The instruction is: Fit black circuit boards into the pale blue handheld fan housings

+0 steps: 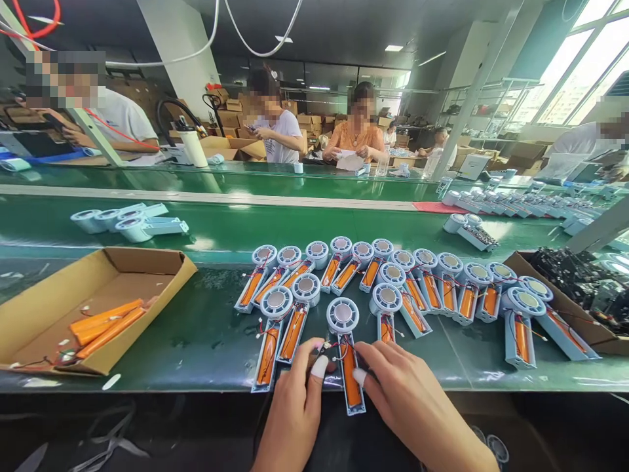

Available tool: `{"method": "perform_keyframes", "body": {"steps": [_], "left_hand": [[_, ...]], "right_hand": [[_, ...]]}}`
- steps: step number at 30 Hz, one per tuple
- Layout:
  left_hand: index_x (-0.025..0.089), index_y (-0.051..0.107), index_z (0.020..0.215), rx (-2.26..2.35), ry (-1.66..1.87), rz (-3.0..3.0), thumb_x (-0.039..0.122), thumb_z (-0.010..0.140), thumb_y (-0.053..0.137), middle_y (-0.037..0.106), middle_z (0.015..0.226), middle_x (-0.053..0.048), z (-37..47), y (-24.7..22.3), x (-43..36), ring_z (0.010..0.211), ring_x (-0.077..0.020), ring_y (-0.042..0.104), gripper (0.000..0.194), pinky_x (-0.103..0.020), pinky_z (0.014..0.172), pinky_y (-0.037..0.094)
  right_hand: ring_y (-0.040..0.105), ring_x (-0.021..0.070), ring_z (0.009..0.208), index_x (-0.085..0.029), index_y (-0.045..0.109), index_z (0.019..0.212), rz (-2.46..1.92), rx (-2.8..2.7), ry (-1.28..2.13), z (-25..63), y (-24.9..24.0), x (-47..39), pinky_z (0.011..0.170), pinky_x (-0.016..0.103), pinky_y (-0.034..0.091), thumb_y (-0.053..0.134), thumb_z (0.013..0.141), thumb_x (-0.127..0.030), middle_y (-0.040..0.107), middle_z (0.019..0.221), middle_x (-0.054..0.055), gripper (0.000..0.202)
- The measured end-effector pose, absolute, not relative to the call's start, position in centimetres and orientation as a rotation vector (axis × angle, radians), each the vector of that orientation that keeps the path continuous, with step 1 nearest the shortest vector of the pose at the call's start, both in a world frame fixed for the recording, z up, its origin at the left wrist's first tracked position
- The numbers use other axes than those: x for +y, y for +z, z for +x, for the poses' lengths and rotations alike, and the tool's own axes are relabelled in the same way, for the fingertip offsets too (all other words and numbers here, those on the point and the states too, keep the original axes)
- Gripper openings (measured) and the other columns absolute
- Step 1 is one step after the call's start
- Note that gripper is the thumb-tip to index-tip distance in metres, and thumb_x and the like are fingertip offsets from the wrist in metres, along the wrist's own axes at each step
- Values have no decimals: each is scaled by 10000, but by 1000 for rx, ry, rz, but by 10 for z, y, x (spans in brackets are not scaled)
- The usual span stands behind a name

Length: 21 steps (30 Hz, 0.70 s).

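Fan-like unit (348, 351) in work: pale blue plastic, round head w/ flat silvery disc in ctr & ring of slots around it; long narrow handle, open on top, pts toward wearer. Orange cylindrical cell (350, 380) lies lengthwise in handle, fills most of it. Thin red + dark wires (339, 343) loop out at neck, loose, a bit tangled. Loc: front edge of green bench (462, 364), btwn both hands, handle end sticking slightly past edge, head farther in.

L hand (295, 406): thumb + index pinched on small connector (326, 346), white w/ dark bit, just L of handle near neck. R hand (403, 377): thumb + index apart, tips at R side of handle, index up by wires, thumb lower alongside cell; can't tell if clamped. Both thumbs w/ white tip covers.

Approx. same-looking units (304, 288) spread in an arc behind & to both sides, most w/ orange cell showing in handle, heads mostly away from wearer. Cardboard tray (152, 262) on L, few loose orange cells (105, 328) w/ leads inside. R: box (521, 262) of black parts (565, 282), partly cut off by frame. Co-workers across bench, seated, one in orange top (354, 139).
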<state>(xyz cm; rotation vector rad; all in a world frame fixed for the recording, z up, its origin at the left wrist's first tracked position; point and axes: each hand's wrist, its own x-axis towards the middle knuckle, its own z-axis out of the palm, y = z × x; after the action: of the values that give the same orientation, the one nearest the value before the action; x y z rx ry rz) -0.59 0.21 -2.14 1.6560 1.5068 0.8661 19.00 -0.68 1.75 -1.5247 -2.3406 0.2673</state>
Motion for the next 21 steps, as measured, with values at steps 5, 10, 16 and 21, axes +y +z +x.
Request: {"method": "perform_keyframes", "body": {"steps": [5, 10, 16, 21], "left_hand": [[220, 530, 1207, 1524, 1056, 1432, 542, 959, 402, 748, 1098, -109, -1, -23, -4, 642, -188, 648, 426, -349, 689, 564], [240, 548, 1219, 1505, 1131, 1340, 473, 958, 437, 751, 952, -36, 2, -12, -10, 562, -143, 570, 367, -294, 636, 517], [258, 655, 1131, 1505, 1111, 1415, 455, 934, 478, 692, 759, 12, -1, -10, -12, 554, -146, 565, 330, -277, 653, 501], [254, 675, 1101, 1503, 1107, 1434, 424, 939, 475, 660, 729, 26, -6, -12, -11, 536, -137, 541, 308, -259, 623, 474]], "right_hand": [[659, 200, 798, -227, 650, 1136, -1349, -2247, 400, 190, 24, -1, 705, 297, 530, 443, 978, -82, 688, 879, 34, 298], [692, 182, 920, -240, 669, 1124, -1189, -1962, 410, 191, 15, 16, 808, 273, 535, 482, 999, -147, 740, 1040, 40, 243], [706, 154, 737, -244, 628, 1137, -1126, -1521, 843, 166, 9, 24, 689, 253, 575, 609, 931, -223, 750, 894, 13, 207], [714, 166, 875, -208, 647, 977, -986, -1180, 1254, 149, 11, 25, 804, 258, 581, 766, 816, -276, 753, 942, 46, 211]]}}
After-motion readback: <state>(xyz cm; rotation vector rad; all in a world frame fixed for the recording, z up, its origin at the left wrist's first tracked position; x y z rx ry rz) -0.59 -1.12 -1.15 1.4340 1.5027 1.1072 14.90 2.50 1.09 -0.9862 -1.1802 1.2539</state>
